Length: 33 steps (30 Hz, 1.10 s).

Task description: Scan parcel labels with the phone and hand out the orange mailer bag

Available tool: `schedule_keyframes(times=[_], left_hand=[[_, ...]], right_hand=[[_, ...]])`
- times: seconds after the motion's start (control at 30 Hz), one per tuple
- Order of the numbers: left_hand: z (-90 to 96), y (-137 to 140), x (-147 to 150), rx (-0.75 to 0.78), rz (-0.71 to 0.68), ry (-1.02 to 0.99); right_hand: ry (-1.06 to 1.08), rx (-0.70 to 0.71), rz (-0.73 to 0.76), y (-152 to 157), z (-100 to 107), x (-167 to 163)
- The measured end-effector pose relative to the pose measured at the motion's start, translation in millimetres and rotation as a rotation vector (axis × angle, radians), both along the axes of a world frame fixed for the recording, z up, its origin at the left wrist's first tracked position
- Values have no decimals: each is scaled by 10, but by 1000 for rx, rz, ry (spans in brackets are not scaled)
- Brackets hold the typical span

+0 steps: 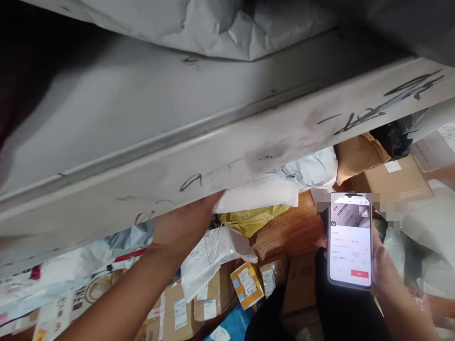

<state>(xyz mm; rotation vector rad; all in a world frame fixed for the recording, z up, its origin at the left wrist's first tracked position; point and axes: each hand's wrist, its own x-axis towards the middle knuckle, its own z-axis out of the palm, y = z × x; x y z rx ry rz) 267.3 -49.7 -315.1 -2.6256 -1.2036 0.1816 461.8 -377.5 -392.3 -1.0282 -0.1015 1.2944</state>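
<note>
My right hand [383, 265] is closed around a smartphone [350, 265], held upright with its lit screen facing me. The screen shows a camera picture of a barcode label above lines of text and a red button. My left hand [186, 218] reaches beneath a white shelf [227, 147], whose front edge hides the fingers. Just beyond that hand lie a white padded parcel [259, 193] and a yellow plastic bag [252, 220]. A white plastic-wrapped package [216, 251] rests below the wrist.
Cardboard boxes [179, 310], an orange box [248, 284] and a blue parcel [232, 324] crowd the wooden floor [284, 232] by my legs. A brown package [360, 156] and a black bag [394, 137] lie at the right. Overhead, a white bag [227, 28] sits on the shelf.
</note>
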Motion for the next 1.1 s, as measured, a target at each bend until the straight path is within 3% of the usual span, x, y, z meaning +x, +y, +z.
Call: schedule_keyframes(times=[0.07,0.17,0.37,0.57,0.7,0.87,1.1], left_hand=[[45,-32,38,10,11,146],[78,-104,86,15,-32,292],[3,-359,328,-55,-98,188],[60,-496,739,-220,-2,187],[149,-508,835,-301,65,229],[214,-518,854,-327,78,252],[267,-511,885,-371,88,227]], right_hand=[[10,-68,-46,-71,43,-42],[87,-62,-100,-54,234,-115],[167,87,-3,106,754,-180],[40,133,84,135,1165,-196],[-10,152,102,156,1379,-134],[-37,177,105,156,1540,-26],[-32,152,31,29,1518,-29]])
